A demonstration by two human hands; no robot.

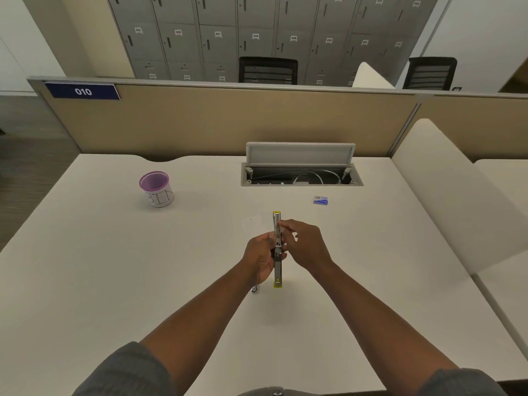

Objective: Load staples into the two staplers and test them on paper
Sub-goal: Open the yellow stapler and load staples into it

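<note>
A yellow stapler [277,271] is swung fully open into one long metal strip above the middle of the white desk [114,281]. My left hand [258,257] grips it from the left at its hinge. My right hand [305,244] pinches at the upper half of the open magazine with thumb and forefinger. Whether staples lie between those fingers is too small to tell. A small blue staple box [320,200] lies on the desk beyond my right hand. A small metal piece [255,288] shows just below my left hand. I see no second stapler and no paper.
A purple-rimmed cup [156,188] marked BIN stands at the desk's far left. An open cable hatch [301,174] with its lid raised sits at the back centre. A beige partition [228,121] closes the far edge, and a white divider [445,195] rises on the right.
</note>
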